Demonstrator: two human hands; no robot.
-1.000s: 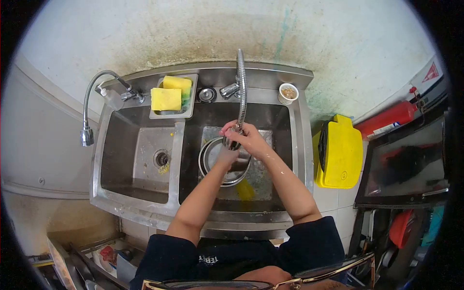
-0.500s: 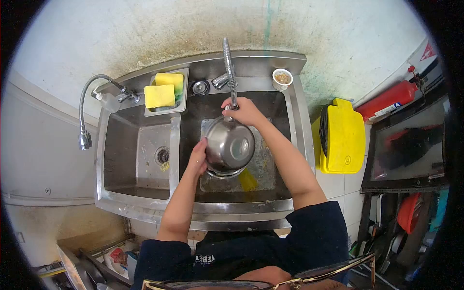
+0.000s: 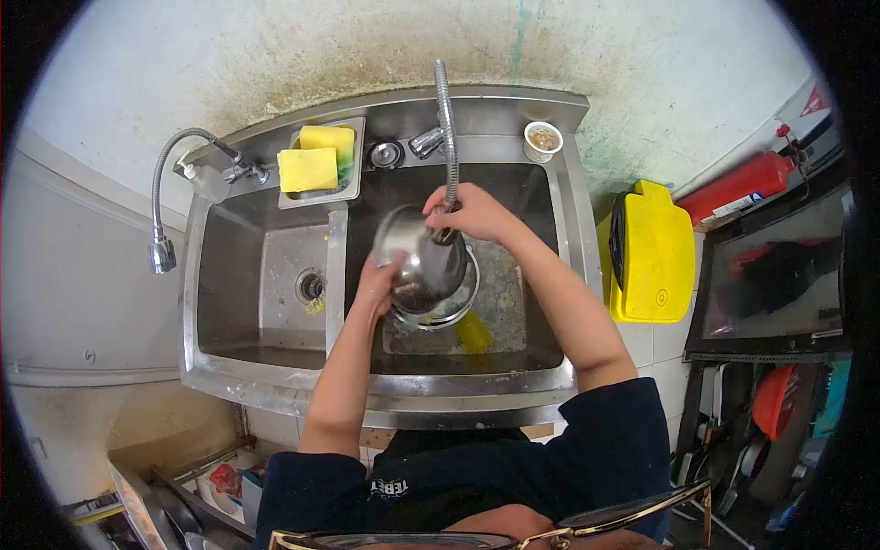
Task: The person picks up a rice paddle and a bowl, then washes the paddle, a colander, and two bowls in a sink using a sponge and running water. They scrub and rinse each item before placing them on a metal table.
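Observation:
A stainless steel bowl (image 3: 422,282), slightly blurred, is held tilted over the right sink basin (image 3: 539,275). My left hand (image 3: 377,282) is closed on its left rim, thumb across the metal. At the bowl's upper right, my right hand (image 3: 472,214) grips the spray head (image 3: 446,236) of the flexible faucet (image 3: 449,128), which points down toward the bowl. Whether water flows is hard to make out. Beneath the bowl shows the rim of another round metal vessel (image 3: 474,291). Something yellow (image 3: 473,333) lies on the basin floor beside it.
The left basin (image 3: 275,275) has food scraps at its drain, with a second faucet (image 3: 161,252) and a soap bottle (image 3: 207,181) nearby. Yellow sponges (image 3: 309,170) sit in a metal tray (image 3: 319,199). A white cup (image 3: 542,142) stands back right. Right of the sink is a yellow bin (image 3: 662,261).
The bowl has turned from its base showing to a side tilt, and the spray head has come down to it. My left hand's thumb now lies across the bowl.

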